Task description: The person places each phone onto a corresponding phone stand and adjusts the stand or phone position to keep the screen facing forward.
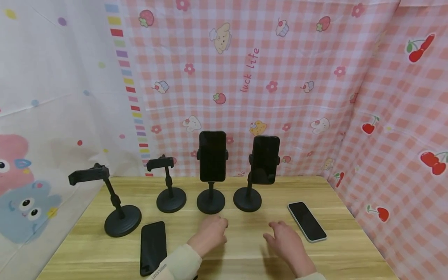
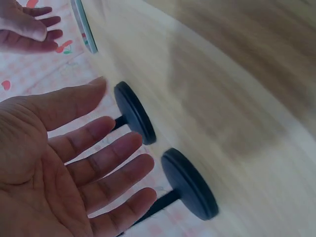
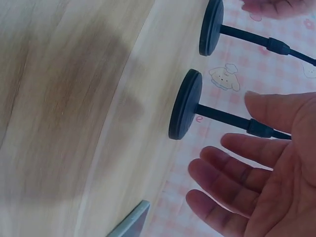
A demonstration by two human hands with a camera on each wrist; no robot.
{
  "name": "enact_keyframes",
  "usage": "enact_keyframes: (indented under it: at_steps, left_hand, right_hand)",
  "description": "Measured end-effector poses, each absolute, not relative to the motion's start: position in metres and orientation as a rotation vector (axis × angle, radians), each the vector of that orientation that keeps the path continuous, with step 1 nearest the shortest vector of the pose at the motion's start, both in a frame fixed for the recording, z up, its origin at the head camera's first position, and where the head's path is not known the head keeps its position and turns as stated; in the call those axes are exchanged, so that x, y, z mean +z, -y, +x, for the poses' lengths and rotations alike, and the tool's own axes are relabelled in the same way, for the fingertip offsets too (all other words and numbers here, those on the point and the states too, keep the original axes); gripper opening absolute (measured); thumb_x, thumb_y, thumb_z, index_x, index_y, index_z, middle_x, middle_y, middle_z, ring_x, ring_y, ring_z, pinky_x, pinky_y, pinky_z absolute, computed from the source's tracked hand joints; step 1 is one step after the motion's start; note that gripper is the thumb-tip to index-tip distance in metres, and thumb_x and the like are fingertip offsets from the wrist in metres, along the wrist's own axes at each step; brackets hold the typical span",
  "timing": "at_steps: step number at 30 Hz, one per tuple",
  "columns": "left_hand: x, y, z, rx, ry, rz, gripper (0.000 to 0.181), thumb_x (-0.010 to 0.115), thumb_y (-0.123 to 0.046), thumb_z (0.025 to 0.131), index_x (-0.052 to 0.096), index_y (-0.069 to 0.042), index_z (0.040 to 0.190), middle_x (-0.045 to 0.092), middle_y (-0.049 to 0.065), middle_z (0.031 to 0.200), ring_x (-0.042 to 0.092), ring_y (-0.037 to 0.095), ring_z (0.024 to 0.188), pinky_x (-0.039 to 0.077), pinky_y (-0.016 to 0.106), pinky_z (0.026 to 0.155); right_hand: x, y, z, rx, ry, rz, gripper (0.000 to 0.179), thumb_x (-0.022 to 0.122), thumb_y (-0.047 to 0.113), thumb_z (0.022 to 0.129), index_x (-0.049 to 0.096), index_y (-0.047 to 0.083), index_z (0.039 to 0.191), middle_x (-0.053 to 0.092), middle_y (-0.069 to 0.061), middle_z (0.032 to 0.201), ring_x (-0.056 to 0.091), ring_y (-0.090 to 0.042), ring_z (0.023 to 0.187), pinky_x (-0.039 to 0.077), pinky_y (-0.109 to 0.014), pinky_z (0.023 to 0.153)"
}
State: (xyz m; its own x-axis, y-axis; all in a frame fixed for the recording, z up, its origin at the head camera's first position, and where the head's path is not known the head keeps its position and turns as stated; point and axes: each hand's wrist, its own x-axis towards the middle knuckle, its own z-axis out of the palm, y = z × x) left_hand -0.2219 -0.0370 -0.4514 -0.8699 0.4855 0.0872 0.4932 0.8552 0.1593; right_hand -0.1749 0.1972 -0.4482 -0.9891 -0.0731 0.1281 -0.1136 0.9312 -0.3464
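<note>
My left hand hovers over the table in front of the middle phone stand, palm inward, its relaxed fingers holding nothing. To its right, my right hand is likewise relaxed, with nothing in it; the left wrist view shows the left palm bare, the right wrist view the right palm. A black phone sits upright in the middle stand's clamp. Another black phone, slightly tilted, is held by the stand just right of it.
Two stands carry no phone: one at far left, one behind it. A black phone lies flat by the left sleeve. Past the right hand lies a white-edged phone. Patterned curtains border the wooden table.
</note>
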Motion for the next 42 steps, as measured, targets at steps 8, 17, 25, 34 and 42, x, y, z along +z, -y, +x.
enact_keyframes:
  at_steps: [8, 17, 25, 34, 42]
  left_hand:
    - [-0.458, 0.07, -0.216, -0.375, 3.112, -0.646, 0.027, 0.083, -0.009, 0.069, 0.073, -0.01, 0.094, 0.069, 0.003, 0.091, 0.066, 0.024, 0.083, 0.053, 0.044, 0.067]
    - [-0.46, 0.11, -0.223, -0.467, 3.187, -0.491, 0.031, 0.083, -0.011, 0.073, 0.071, -0.009, 0.101, 0.069, 0.007, 0.1, 0.065, 0.03, 0.091, 0.052, 0.047, 0.075]
    - [-0.459, 0.142, -0.228, -0.462, 3.156, -0.36, 0.032, 0.082, -0.017, 0.076, 0.07, -0.007, 0.104, 0.068, 0.008, 0.099, 0.065, 0.028, 0.086, 0.051, 0.047, 0.07]
    - [-0.454, 0.164, -0.241, -0.494, 3.148, -0.275, 0.036, 0.082, -0.019, 0.079, 0.069, -0.002, 0.108, 0.069, 0.014, 0.108, 0.065, 0.034, 0.096, 0.052, 0.05, 0.077]
    - [-0.452, 0.182, -0.257, -0.502, 3.127, -0.186, 0.034, 0.081, -0.022, 0.079, 0.07, -0.003, 0.104, 0.069, 0.015, 0.102, 0.065, 0.036, 0.089, 0.052, 0.052, 0.073]
  right_hand:
    - [-0.449, -0.205, -0.163, 0.44, 3.084, 0.134, 0.037, 0.077, 0.025, 0.085, 0.068, -0.002, 0.109, 0.065, -0.017, 0.101, 0.065, -0.035, 0.091, 0.052, -0.05, 0.078]
    - [-0.457, -0.216, -0.152, 0.468, 3.139, 0.101, 0.036, 0.074, 0.025, 0.085, 0.068, -0.003, 0.108, 0.065, -0.016, 0.1, 0.064, -0.034, 0.09, 0.051, -0.052, 0.079]
    - [-0.459, -0.213, -0.153, 0.488, 3.23, 0.106, 0.039, 0.074, 0.027, 0.087, 0.067, -0.004, 0.11, 0.064, -0.018, 0.103, 0.064, -0.035, 0.094, 0.051, -0.054, 0.081]
    - [-0.455, -0.205, -0.153, 0.445, 3.254, 0.13, 0.039, 0.076, 0.027, 0.086, 0.067, -0.003, 0.11, 0.064, -0.016, 0.101, 0.063, -0.031, 0.091, 0.051, -0.052, 0.081]
    - [-0.452, -0.202, -0.153, 0.483, 3.271, 0.131, 0.04, 0.076, 0.026, 0.086, 0.067, -0.003, 0.111, 0.064, -0.017, 0.104, 0.063, -0.032, 0.093, 0.051, -0.052, 0.084]
